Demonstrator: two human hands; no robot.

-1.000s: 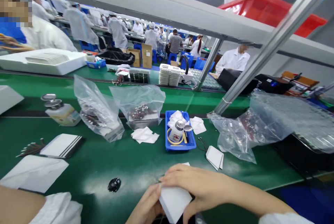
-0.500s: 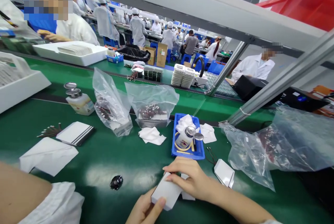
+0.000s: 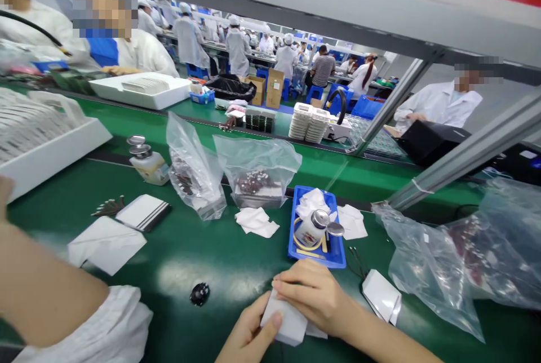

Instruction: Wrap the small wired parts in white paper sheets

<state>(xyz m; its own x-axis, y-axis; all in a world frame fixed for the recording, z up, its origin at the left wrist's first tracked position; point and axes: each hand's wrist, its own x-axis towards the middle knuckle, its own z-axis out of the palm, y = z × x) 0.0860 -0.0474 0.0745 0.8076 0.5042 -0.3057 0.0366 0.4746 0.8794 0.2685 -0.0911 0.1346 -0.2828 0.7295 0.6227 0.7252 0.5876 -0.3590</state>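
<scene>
Evidently for steadiness, the left hand [image 3: 253,332] clasps the near left side of a white rectangular block [image 3: 291,324], thumb on top, while the right hand [image 3: 316,298] closes bent fingers over its far edge, above the green bench [image 3: 228,264]. A blue plastic tray [image 3: 320,261] (probably parked for easy reach) sits just beyond.

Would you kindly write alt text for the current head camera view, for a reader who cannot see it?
A person's left hand holds a white block over a green bench, the right hand touching its far edge. Beyond are a blue tray and clear plastic bags; people, mostly in white coats, are behind.
</scene>
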